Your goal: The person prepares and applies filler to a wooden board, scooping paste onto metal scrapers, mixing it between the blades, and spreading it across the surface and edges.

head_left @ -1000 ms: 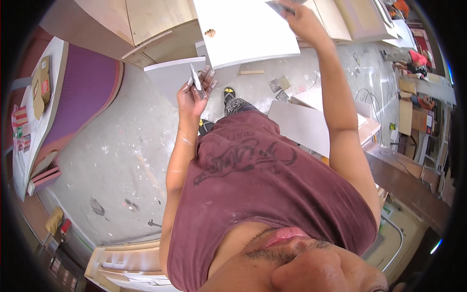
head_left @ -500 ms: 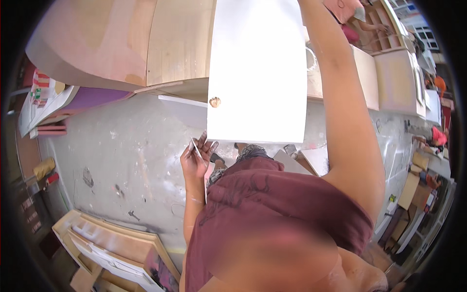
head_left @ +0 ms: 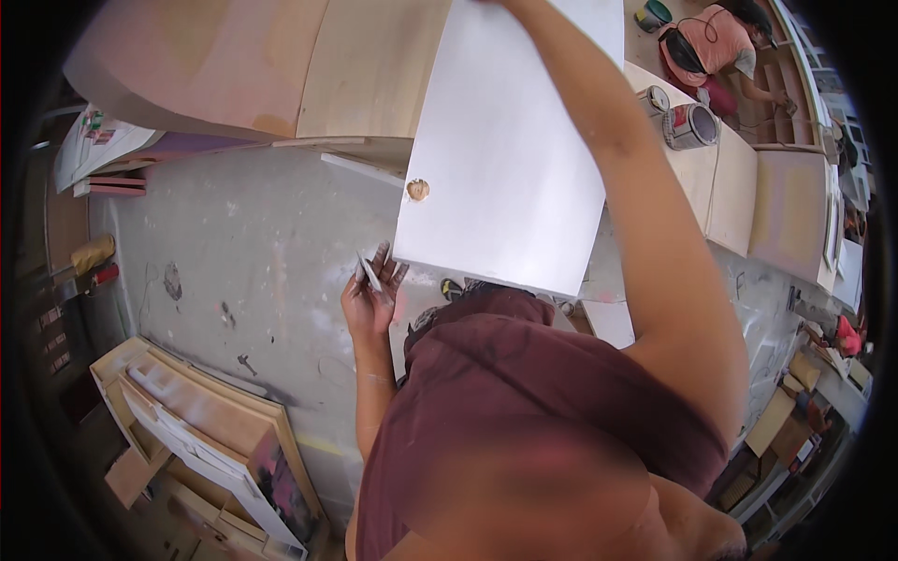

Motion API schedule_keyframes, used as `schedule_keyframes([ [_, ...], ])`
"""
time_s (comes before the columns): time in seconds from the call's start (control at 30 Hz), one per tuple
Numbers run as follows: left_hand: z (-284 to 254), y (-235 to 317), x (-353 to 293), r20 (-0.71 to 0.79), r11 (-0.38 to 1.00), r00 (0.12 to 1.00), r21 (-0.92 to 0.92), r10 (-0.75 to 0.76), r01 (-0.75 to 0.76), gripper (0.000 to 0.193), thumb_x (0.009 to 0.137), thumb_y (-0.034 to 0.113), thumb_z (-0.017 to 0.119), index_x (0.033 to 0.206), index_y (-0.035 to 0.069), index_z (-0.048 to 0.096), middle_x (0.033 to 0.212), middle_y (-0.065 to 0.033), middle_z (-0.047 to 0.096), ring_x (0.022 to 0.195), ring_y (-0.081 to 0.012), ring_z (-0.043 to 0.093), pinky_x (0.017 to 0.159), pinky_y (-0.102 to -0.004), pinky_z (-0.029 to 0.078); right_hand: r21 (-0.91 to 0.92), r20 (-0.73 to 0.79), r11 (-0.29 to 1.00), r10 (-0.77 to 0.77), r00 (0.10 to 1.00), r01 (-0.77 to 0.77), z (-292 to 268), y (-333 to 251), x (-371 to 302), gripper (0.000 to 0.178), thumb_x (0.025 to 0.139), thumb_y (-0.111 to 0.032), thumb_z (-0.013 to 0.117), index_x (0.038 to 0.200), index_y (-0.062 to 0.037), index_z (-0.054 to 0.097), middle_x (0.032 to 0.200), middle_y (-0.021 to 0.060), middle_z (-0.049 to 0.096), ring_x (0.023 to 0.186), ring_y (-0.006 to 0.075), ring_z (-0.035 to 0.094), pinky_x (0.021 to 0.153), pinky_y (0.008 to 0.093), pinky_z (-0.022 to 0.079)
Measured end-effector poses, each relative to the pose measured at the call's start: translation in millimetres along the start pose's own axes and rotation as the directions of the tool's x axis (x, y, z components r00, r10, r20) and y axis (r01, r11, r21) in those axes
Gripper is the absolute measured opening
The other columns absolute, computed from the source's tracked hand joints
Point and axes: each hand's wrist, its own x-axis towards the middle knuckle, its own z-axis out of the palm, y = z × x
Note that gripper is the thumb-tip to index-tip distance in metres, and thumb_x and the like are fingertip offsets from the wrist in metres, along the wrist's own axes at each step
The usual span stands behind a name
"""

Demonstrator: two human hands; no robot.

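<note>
Two hands at work over a dusty concrete floor [head_left: 243,252], seen from above past a maroon shirt. Left hand [head_left: 371,297] raised at chest height, fingers curled closed around a thin pale tool [head_left: 369,272], perhaps a pencil or small blade, its tip pointing up and away; grip snug, tool held just beside the lower left corner of a white cabinet door panel [head_left: 510,150], not quite touching it. Right arm stretched up and across the panel's face; right hand out of view past the top edge of the picture, so its grip cannot be told, though likely steadying the panel from the far end. Panel held tilted, broad white face toward the camera, lower edge hanging just above the shirt, probably kept so to bring its edge within reach of the tool. Round hinge-cup hole [head_left: 418,190] near the left edge, showing bare wood.

Behind the panel, bare plywood sheets [head_left: 309,75] leaning together. To the right, a pale wooden desk [head_left: 720,187] carrying a paint can [head_left: 690,126] and a smaller tin beside it. Beyond it, another person [head_left: 716,42] bent over low shelving, well apart. Lower left, a stack of framed wooden panels [head_left: 196,421] lying on the floor.

Open floor to the left of the left hand, free for swinging the panel's lower corner; right side tighter, with the desk edge and loose offcuts near.
</note>
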Motion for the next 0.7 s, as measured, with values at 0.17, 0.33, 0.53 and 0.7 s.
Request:
schedule_keyframes([
  [0.17,-2,4,-7,-0.254,0.984,0.951,0.017,0.175,-0.176,0.036,0.098,0.018,0.035,0.123,-0.001,0.052,0.123,-0.0175,0.058,0.114,-0.0285,0.058,0.098,-0.0493,0.047,0.115,0.141,0.977,-0.195,0.971,0.179,-21,-81,-115,0.03,0.081,-0.013,0.054,0.106,-0.0168,0.07,0.106,0.0079,0.069,0.097,0.027,0.067,0.074,0.0423,0.054],
  [0.33,-5,19,-25,-0.112,0.948,0.941,0.051,0.318,-0.314,0.034,0.099,0.018,0.04,0.123,-0.003,0.052,0.12,-0.0148,0.06,0.109,-0.0252,0.06,0.096,-0.0401,0.048,0.448,-0.021,0.889,-0.097,0.995,0.096,-64,-97,-235,0.037,0.086,-0.009,0.053,0.119,-0.02,0.065,0.106,0.0061,0.069,0.098,0.0224,0.066,0.082,0.0374,0.052],
  [0.53,42,9,-51,0.172,0.93,0.924,0.079,0.342,-0.36,0.03,0.096,0.013,0.053,0.12,-0.005,0.052,0.114,-0.0135,0.062,0.104,-0.0225,0.062,0.093,-0.038,0.049,0.992,-0.11,0.08,0.161,0.981,0.098,-51,-129,-358,0.035,0.091,-0.018,0.062,0.123,-0.0043,0.06,0.105,0.0093,0.067,0.092,0.0166,0.062,0.082,0.0292,0.05],
  [0.7,85,-18,-66,0.18,0.941,0.938,0.115,0.297,-0.32,0.024,0.094,0.01,0.057,0.115,-0.002,0.056,0.103,-0.007,0.064,0.088,-0.0151,0.063,0.075,-0.0278,0.053,0.845,-0.035,-0.501,0.302,0.953,0.19,-45,-150,-429,0.039,0.092,-0.008,0.062,0.128,0.0051,0.051,0.108,0.0079,0.064,0.096,0.0115,0.059,0.087,0.0253,0.048],
])
